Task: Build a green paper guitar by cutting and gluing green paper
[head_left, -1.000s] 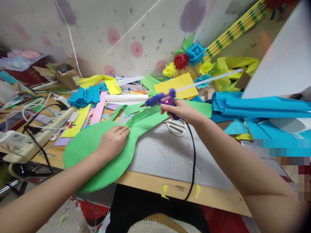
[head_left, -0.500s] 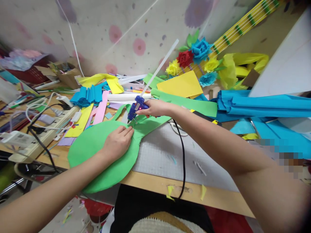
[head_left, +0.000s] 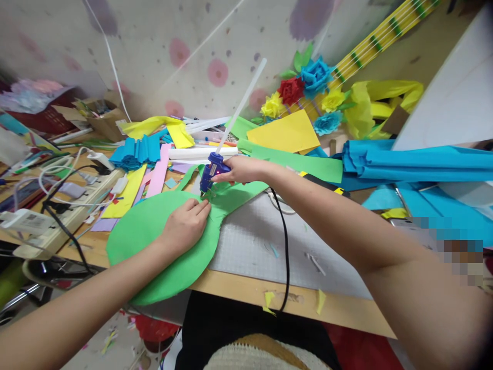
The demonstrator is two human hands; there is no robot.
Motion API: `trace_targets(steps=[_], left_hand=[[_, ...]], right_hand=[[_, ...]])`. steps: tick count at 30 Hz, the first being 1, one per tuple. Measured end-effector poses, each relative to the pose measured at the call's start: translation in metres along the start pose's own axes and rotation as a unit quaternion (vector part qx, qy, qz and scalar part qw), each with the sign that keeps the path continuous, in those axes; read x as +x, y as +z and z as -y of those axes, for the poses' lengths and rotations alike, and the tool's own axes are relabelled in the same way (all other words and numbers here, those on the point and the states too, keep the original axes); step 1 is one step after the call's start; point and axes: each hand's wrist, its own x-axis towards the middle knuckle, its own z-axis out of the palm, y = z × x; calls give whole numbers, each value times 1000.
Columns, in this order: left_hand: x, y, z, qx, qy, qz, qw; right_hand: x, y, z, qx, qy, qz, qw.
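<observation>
My right hand (head_left: 241, 170) grips a blue glue gun (head_left: 211, 172) with a long white glue stick (head_left: 242, 103) poking up from its back. The nozzle points down onto a large green paper shape (head_left: 154, 241), round at the near end with a narrow neck running toward the right. My left hand (head_left: 185, 226) lies on the green paper just below the nozzle, fingers together, pressing it flat. A black cord (head_left: 285, 246) hangs from the gun over the desk edge.
A grey cutting mat (head_left: 269, 246) covers the desk front. White scissors (head_left: 274, 198) lie under my right arm. Coloured paper scraps, blue crepe rolls (head_left: 404, 167), paper flowers (head_left: 304, 90) and a power strip (head_left: 57, 216) with cables crowd the rest.
My right hand brought the glue gun left and tipped its nozzle down onto the green paper by my left fingers. The left hand stayed in place.
</observation>
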Motion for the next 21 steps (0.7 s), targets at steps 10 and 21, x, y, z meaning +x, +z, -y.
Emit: trace_targets(steps=[10, 21], left_hand=[[1, 0, 1, 40, 29, -11, 999], [-1, 0, 0, -39, -30, 35, 998]], right_hand=[[1, 2, -1, 12, -2, -5, 1000], [4, 0, -4, 0, -8, -8, 1000]])
